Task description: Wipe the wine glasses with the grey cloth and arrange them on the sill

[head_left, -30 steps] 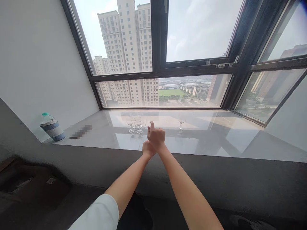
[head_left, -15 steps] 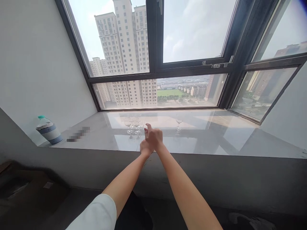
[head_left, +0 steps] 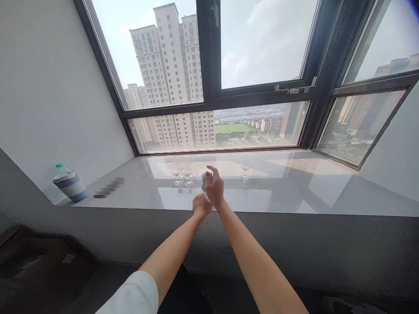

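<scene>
A small pale object (head_left: 203, 180), likely light and easily pinched, is held in the curled right hand (head_left: 214, 189) above the sill's (head_left: 294, 192) front edge, the left hand (head_left: 201, 205) closed beside it, near fragile wine glasses (head_left: 183, 172).

1. Both forearms are bare from elbow to wrist.
2. A white short sleeve (head_left: 131, 294) covers the left upper arm, its hem ending near the elbow.
3. The left hand (head_left: 201, 205) and right hand (head_left: 214, 190) wear no gloves, rings or watch that I can see.
</scene>
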Available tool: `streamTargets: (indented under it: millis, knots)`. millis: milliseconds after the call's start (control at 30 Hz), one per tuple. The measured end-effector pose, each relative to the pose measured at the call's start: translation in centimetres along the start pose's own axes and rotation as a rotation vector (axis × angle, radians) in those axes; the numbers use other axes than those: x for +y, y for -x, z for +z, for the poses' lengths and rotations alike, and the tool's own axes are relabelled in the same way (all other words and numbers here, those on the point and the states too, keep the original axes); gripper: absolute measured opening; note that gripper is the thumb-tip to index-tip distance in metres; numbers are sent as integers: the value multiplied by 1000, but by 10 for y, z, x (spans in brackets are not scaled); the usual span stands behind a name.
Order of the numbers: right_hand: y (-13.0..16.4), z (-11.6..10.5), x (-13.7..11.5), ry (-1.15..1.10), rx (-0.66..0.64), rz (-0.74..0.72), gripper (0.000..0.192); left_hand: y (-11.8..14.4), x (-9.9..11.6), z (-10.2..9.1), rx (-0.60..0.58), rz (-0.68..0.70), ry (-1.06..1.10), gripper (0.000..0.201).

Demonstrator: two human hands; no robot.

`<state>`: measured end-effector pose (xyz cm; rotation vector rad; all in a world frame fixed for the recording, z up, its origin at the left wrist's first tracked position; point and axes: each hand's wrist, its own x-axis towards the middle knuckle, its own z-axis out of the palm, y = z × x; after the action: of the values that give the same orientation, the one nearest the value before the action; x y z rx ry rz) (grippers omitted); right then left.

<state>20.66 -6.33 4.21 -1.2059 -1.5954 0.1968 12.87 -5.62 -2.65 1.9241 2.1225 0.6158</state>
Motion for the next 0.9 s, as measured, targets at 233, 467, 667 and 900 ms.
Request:
streamTargets:
  millis: [233,467,667,900]
  knots:
    - [-9,-9,10,-35,224,196,58,-3,-3,5,88,-32,96,28]
    - [18,2,52,22,173,338,54,-14,-7,5,152,-172,233,34]
    - [47,36,52,39,15,370,44,-16,-7,1,166,-227,269,38]
    - [44,27,59,63,-37,370,46,-17,-9,3,155,-223,208,42]
